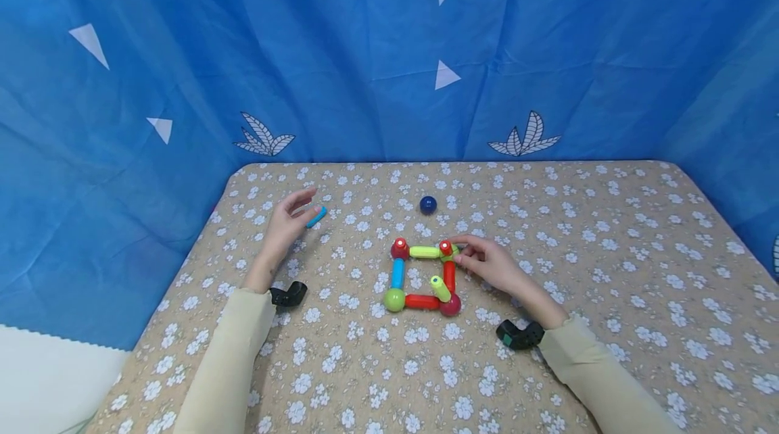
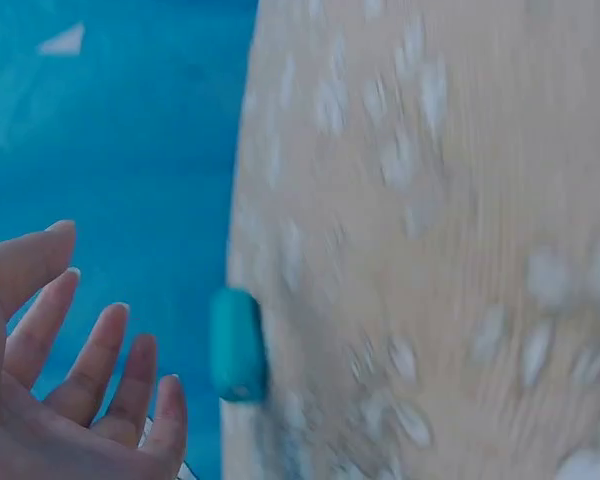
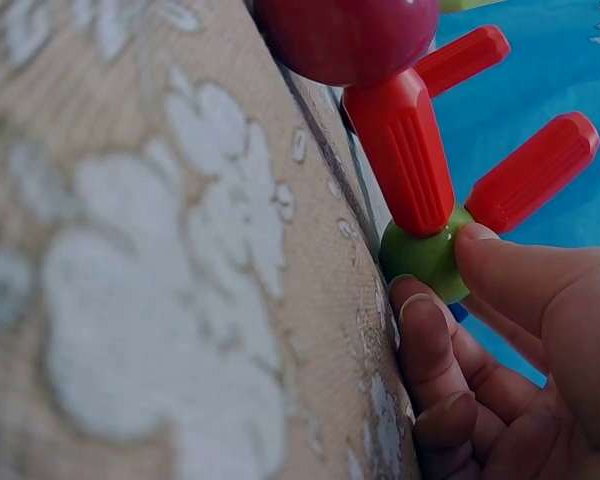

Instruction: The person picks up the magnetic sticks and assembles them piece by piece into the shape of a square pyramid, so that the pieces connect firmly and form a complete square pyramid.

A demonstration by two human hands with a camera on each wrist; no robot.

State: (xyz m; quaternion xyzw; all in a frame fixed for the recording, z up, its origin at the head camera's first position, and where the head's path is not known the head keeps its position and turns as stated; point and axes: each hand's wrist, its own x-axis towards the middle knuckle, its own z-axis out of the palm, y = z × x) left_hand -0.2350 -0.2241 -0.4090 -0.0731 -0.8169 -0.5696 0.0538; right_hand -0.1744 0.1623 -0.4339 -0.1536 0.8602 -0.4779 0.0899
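On the cloth, magnetic rods and balls form a square. My right hand pinches the green ball at its back right corner, thumb on top and fingertips low beside the cloth. A red rod stands up from this ball, and another red rod joins it to the dark red ball in front. That ball carries an upright yellow-green rod. My left hand, fingers spread and slightly bent, hovers by a loose blue rod; the left wrist view shows a gap between them.
A dark blue ball lies behind the square. The flowered tablecloth reaches back to a blue curtain. Black wrist devices sit beside both forearms. A light green ball marks the square's front left corner.
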